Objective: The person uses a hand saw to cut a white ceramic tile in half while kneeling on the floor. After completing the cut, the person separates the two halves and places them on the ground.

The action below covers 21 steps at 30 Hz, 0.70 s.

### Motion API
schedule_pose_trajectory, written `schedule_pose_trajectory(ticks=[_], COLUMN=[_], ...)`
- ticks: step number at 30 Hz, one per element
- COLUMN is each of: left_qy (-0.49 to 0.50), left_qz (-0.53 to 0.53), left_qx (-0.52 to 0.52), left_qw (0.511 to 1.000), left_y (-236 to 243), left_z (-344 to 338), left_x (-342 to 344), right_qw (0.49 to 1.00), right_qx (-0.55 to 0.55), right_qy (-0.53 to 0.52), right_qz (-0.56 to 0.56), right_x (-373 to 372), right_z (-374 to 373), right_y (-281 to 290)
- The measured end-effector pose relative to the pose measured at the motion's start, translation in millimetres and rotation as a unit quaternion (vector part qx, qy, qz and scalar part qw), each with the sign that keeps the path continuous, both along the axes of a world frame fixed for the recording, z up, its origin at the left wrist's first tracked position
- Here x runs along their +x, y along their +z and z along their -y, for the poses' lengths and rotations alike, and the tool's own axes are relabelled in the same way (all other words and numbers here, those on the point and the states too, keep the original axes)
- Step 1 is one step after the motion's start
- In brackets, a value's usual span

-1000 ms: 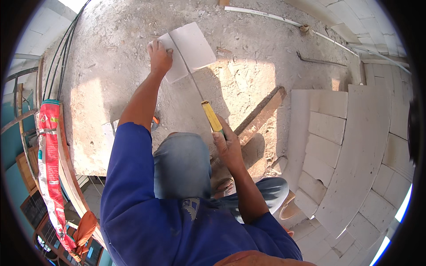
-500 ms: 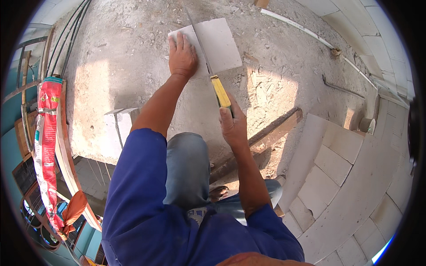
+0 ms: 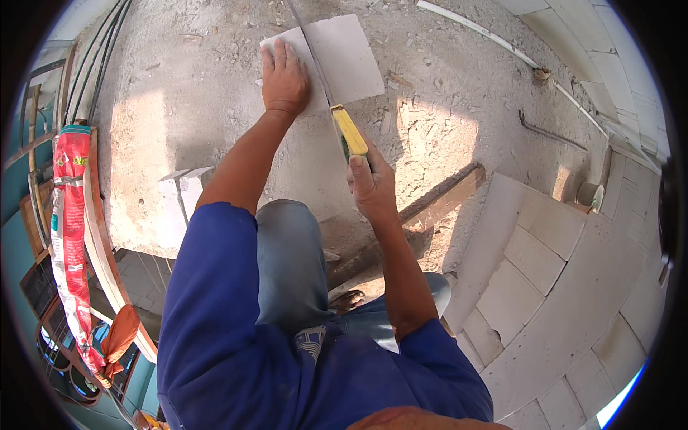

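Sack: long, red and white, hanging well left of the pale block.
Cables: dark, bunched, also well left of the block.
Paired blocks: standing close together, left of the block and nearer the person.
Left hand: laid palm down on the block's left part, fingers stretched forward and slightly spread.
Block: flat on the rough, gritty floor, the saw across it; how deep the cut goes, I can't tell.
Saw: yellow handle on the person's side of the block, blade reaching past its far edge.
Right hand: wrapped round the handle just nearer than the block, thumb pressed along it; the other fingers are mostly hidden from me.
Plank: right of the block and nearer, partly sunlit.
Pipe: thin, white, right of the block.
Blockwork: pale, well right and nearer than the block.
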<state>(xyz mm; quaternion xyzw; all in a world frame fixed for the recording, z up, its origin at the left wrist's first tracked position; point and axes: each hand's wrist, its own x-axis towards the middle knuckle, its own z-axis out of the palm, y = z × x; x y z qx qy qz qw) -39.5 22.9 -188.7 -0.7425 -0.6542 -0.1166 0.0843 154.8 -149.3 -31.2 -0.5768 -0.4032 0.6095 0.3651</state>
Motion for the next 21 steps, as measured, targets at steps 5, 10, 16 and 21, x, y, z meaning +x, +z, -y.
schedule_pose_trajectory(ticks=[5, 10, 16, 21], left_qy=[0.019, 0.007, 0.028, 0.021], left_qz=[0.083, 0.023, 0.080, 0.074], left_qx=[0.023, 0.000, 0.006, 0.028], left_qw=[0.996, 1.000, 0.996, 0.997], left_y=[-1.7, 5.1, -5.1, 7.7], left_z=[10.6, 6.2, 4.3, 0.0], left_x=[-1.0, 4.8, 2.1, 1.3], right_qw=[0.998, 0.998, 0.999, 0.998], right_qx=[-0.025, -0.056, -0.017, 0.038], right_qy=[0.008, 0.002, 0.028, 0.010], right_qz=[0.054, -0.015, 0.041, 0.040], right_x=[34.4, 25.6, 10.8, 59.6], right_z=[95.8, 50.5, 14.8, 134.0], right_y=[47.7, 10.7, -6.2, 6.6])
